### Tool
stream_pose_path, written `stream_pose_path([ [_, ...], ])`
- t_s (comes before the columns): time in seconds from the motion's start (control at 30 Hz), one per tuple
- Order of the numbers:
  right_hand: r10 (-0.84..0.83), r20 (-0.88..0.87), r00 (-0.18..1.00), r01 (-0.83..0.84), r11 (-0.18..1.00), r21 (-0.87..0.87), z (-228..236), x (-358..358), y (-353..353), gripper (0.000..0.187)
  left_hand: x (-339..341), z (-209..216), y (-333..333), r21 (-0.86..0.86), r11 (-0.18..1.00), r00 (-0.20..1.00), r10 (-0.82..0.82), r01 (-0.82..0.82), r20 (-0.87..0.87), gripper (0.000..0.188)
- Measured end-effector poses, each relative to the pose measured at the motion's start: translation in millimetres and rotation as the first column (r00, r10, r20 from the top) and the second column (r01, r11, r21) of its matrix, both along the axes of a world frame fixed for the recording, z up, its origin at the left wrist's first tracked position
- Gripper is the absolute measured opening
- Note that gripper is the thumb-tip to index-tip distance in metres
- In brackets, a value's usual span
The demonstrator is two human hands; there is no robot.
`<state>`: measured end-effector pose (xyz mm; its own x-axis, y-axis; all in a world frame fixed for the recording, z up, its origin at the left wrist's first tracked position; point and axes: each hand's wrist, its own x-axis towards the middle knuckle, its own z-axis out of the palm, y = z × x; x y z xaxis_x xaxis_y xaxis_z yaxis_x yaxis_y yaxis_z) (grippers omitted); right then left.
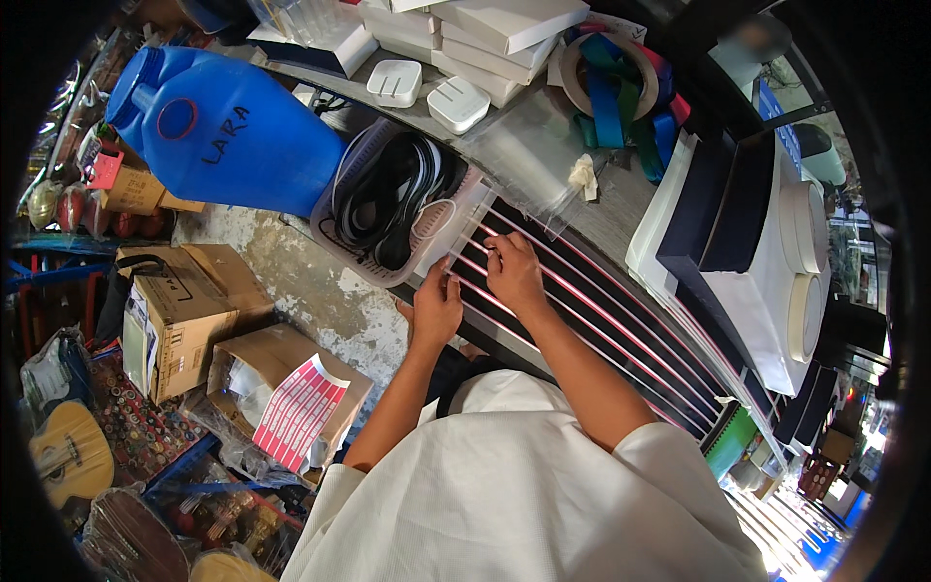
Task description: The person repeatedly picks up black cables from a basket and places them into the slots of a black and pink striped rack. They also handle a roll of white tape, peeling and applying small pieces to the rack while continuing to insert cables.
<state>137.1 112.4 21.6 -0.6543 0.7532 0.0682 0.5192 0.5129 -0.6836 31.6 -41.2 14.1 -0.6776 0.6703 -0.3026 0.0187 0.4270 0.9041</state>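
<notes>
My left hand (pixel 438 303) is at the near corner of a pale plastic basket (pixel 364 260), its fingertips drawn together. Just to the right, my right hand (pixel 514 272) has its fingers curled and thumb against them over a row of long black strips (pixel 601 315) with white and pink edges. Something clear and thin seems to lie between the fingertips and the basket's end, too faint to name. Coiled black and white cables (pixel 393 199) fill the basket.
Beyond the basket lies a big blue jug (pixel 223 131). White chargers (pixel 396 83), white boxes (pixel 504 24) and a tape roll (pixel 609 78) with ribbons sit on the counter. Dark-and-white boxes (pixel 737 213) stand right. At lower left are cardboard boxes (pixel 189 310) and a small guitar (pixel 70 451).
</notes>
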Motion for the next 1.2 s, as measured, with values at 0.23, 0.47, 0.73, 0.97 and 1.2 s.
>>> stream_pose_path([
  [0.23, 0.079, 0.013, 0.997, -0.078, 0.997, -0.016, 4.5, -22.7, 3.1, 0.016, -9.6, 5.1, 13.8, -0.012, 1.0, 0.997, 0.029, -0.028, 0.065, 0.049],
  [0.47, 0.138, 0.127, 0.982, -0.133, 0.99, -0.045, 6.6, -37.2, 8.6, 0.018, -6.9, -8.9, 8.9, -0.059, 0.998, 0.992, -0.004, 0.012, 0.124, 0.048],
  [0.73, 0.145, 0.208, 0.967, -0.129, 0.988, -0.091, -0.1, -45.3, 11.9, 0.021, -9.4, -11.4, 20.5, 0.057, 0.971, 0.806, 0.16, -0.233, 0.569, 0.048],
  [0.97, 0.178, 0.233, 0.956, -0.151, 0.98, -0.128, 1.6, -53.5, 17.8, 0.024, -17.0, 12.5, 19.8, 0.042, 0.97, 0.664, 0.132, -0.239, 0.736, 0.056],
  [1.2, 0.223, 0.231, 0.947, -0.177, 0.963, -0.205, -6.2, -58.5, 31.2, 0.025, -16.0, 11.7, 17.2, 0.069, 0.966, 0.646, 0.114, -0.251, 0.755, 0.057],
])
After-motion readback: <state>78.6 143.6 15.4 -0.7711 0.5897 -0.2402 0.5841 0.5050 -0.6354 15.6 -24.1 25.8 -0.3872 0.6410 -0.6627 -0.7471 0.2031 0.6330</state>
